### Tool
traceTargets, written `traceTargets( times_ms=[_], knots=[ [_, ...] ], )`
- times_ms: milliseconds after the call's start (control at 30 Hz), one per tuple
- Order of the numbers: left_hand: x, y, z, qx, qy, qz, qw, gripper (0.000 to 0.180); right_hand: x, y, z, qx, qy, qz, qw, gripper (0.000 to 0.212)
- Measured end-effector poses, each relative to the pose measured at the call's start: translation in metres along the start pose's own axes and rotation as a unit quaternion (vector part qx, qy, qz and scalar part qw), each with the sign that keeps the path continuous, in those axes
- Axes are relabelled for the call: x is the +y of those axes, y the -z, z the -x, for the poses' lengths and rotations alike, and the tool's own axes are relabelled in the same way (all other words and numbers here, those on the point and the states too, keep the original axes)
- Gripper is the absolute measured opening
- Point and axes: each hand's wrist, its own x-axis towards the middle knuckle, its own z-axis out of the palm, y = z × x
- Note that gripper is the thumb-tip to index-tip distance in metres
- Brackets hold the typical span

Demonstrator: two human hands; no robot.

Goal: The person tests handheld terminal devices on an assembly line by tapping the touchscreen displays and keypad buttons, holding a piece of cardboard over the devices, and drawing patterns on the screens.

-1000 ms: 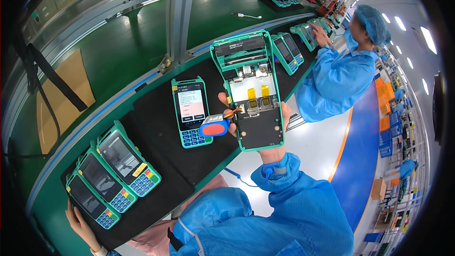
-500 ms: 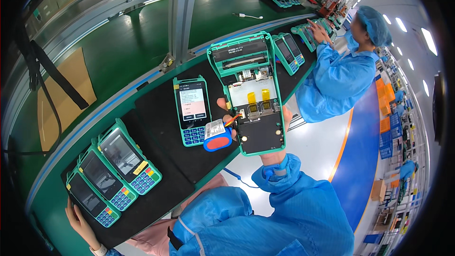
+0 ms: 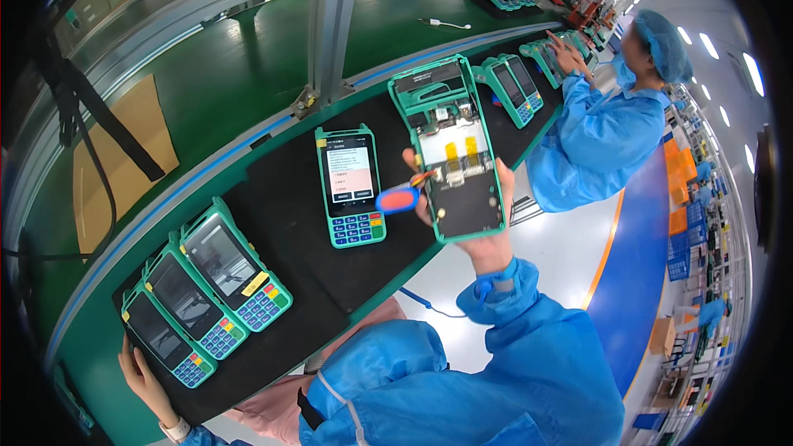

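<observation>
My right hand grips an opened payment terminal from beneath, its teal casing framing a dark lower panel and white inner part. A blue battery pack with a red-orange end sticks out at the terminal's left, joined to it by coloured wires and beside my fingertips. My left hand lies with fingers stretched along the outer side of the leftmost terminal in a row of three. Whether it presses on that terminal, I cannot tell. Between my hands a terminal with a lit screen lies on the black mat.
A metal post rises behind the black mat. More terminals lie on the far right of the bench, where a co-worker in a blue gown handles others. A white cable rests on the green surface.
The held terminal has tilted and moved slightly up and right in view. The battery pack has swung upward, and its white label no longer shows. My left hand keeps its place beside the row.
</observation>
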Motion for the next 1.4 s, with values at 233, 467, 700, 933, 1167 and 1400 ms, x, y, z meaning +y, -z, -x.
traceTargets(
  times_ms=[233,467,700,933,1167,1400],
  knots=[
    [0.006,-0.006,-0.001,0.021,-0.023,-0.007,0.999,0.033,-0.039,0.03,-0.059,0.071,0.108,0.294,0.947,0.059],
    [0.007,-0.006,-0.001,0.024,-0.025,-0.014,0.999,0.033,-0.025,0.054,-0.058,0.141,0.131,0.588,0.786,0.095],
    [0.017,-0.005,-0.001,0.022,-0.014,-0.011,1.0,0.033,-0.022,0.059,-0.023,0.164,0.164,0.809,0.54,0.108],
    [0.012,-0.008,-0.002,0.02,-0.014,-0.003,1.0,0.033,-0.013,0.043,-0.03,0.145,0.182,0.893,0.386,0.111],
    [0.019,0.003,0.0,0.034,-0.017,-0.009,0.999,0.031,0.015,0.005,-0.02,0.06,0.286,0.891,0.348,0.086],
    [0.039,-0.002,-0.003,0.024,0.008,-0.008,1.0,0.029,0.103,-0.037,0.01,-0.129,0.017,0.709,0.693,0.066]
  ],
)
